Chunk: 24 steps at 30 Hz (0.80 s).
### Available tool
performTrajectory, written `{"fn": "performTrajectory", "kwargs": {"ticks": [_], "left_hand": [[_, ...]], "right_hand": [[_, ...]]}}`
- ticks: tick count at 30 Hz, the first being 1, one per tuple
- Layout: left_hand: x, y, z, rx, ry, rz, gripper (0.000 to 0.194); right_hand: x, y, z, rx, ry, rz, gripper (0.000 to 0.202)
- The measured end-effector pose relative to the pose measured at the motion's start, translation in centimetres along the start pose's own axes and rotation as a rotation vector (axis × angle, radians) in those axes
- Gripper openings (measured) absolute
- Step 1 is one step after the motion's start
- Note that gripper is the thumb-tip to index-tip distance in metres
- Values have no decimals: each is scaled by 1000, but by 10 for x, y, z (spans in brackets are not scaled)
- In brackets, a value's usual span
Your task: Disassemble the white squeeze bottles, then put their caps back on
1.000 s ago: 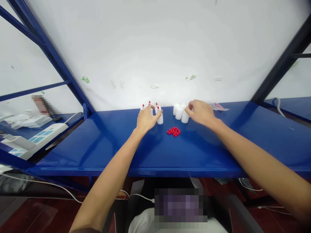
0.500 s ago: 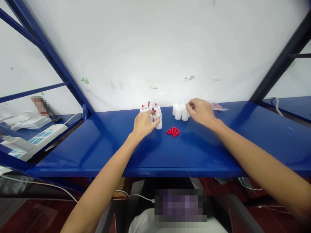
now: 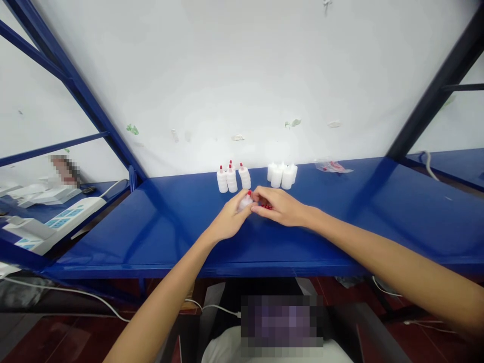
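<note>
My left hand (image 3: 230, 218) is wrapped round a white bottle (image 3: 245, 201) with a red tip (image 3: 249, 193). My right hand (image 3: 282, 205) meets it from the right, fingers bent close to the tip; what its fingertips hold, if anything, is too small to make out. Small red caps (image 3: 266, 206) lie on the table, partly hidden behind my right hand. Beyond my left hand stand several white bottles with red tips (image 3: 231, 179). Several white bottles without red tips (image 3: 276, 177) stand together beyond my right hand.
The blue table (image 3: 170, 222) runs along a white wall. A clear plastic bag with something red (image 3: 335, 167) lies at the back right. Blue frame posts rise at the left, where a white power strip (image 3: 68, 219) lies. A dark post (image 3: 427, 91) rises at the right.
My left hand has moved nearer with a red-tipped bottle, away from the group. My right hand has left the bottles without red tips and come left and nearer, to the held bottle.
</note>
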<state>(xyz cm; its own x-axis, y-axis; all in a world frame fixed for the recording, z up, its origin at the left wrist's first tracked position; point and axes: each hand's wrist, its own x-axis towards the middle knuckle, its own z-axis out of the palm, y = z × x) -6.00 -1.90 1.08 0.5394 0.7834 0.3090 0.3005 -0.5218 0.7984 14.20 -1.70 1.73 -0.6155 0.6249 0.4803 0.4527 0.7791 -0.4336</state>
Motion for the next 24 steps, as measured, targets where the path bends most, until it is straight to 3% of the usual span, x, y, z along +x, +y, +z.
{"fn": "performTrajectory", "kwargs": {"ticks": [4, 7, 9, 14, 16, 19, 21, 24], "left_hand": [[-31, 13, 6, 305, 82, 7, 18], [-48, 18, 14, 644, 73, -18, 10], [-54, 19, 17, 754, 89, -37, 8], [-56, 18, 17, 669, 89, 2, 12], [-55, 17, 16, 650, 109, 28, 12], [-56, 18, 15, 631, 202, 22, 16], [-55, 18, 14, 573, 249, -18, 16], [-54, 18, 14, 496, 264, -118, 18]], "right_hand": [[-1, -6, 1, 30, -96, -32, 28], [-1, -12, 2, 50, -162, -69, 29], [-1, -17, 4, 51, -207, -109, 29], [2, -27, 8, 88, -222, -145, 36], [3, -25, 5, 180, -200, -75, 43], [3, -9, -9, 271, -53, 110, 50], [1, 7, -22, 182, 37, 193, 49], [-3, 33, -37, -134, -80, 290, 38]]}}
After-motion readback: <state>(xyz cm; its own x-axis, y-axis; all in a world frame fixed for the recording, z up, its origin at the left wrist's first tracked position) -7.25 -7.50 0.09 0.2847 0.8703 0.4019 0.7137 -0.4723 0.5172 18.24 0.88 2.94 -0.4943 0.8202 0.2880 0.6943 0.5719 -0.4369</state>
